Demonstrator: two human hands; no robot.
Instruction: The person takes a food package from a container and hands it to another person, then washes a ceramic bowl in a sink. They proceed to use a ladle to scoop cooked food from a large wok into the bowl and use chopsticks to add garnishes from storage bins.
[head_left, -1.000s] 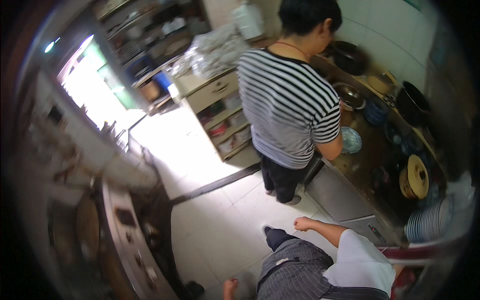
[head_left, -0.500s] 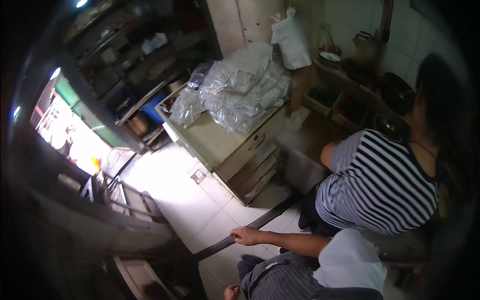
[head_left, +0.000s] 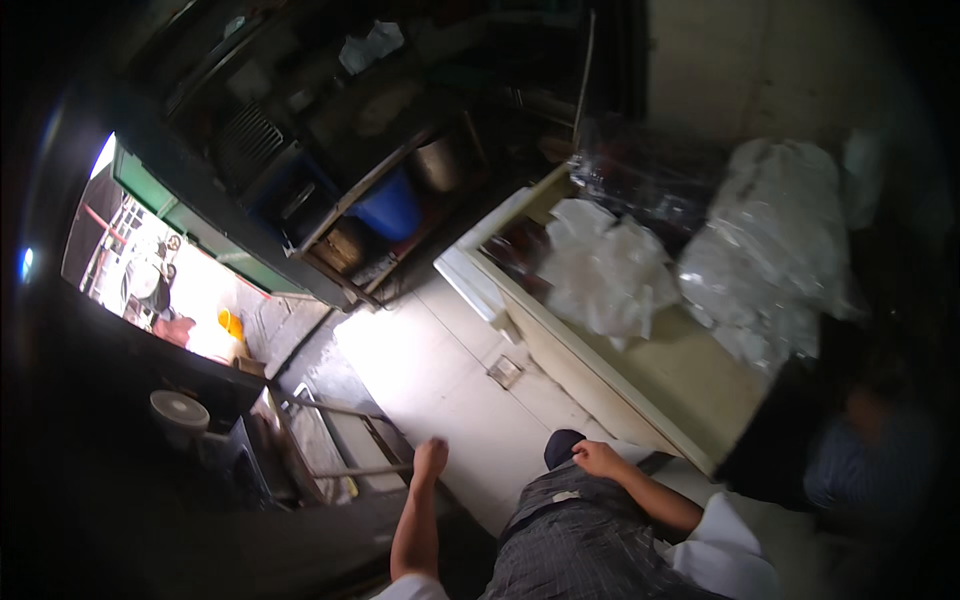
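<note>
- Hands come first: the left hand [head_left: 431,458] is curled into a loose fist and holds nothing, low in the view, over the pale floor [head_left: 440,370] and just beside a thin metal frame [head_left: 345,440].
- Its forearm runs nearly straight up from the lower edge, so the long axis is vertical in the view and the knuckles point away from the person.
- The right hand [head_left: 597,458] lies with bent fingers above the dark checked trousers [head_left: 570,540]; whether it touches the cloth or pinches anything, I cannot tell.
- Its forearm runs diagonally, from the white sleeve [head_left: 725,550] at lower right up to the left, and the hand points toward the floor.
- Just beyond the right hand stands a cream counter [head_left: 690,385], its long side going from upper left to lower right.
- On the counter lie crumpled clear plastic bags: one whitish heap [head_left: 605,275] near the left end, a bigger one [head_left: 775,250] to the right.
- Further back is a dark shelf unit [head_left: 330,150] with a blue bucket [head_left: 390,208] and a metal pot [head_left: 440,163] on the low level.
- At far left, a green-edged opening [head_left: 170,270] shows a bright yard.
- At the right edge another person [head_left: 860,450] is blurred.
</note>
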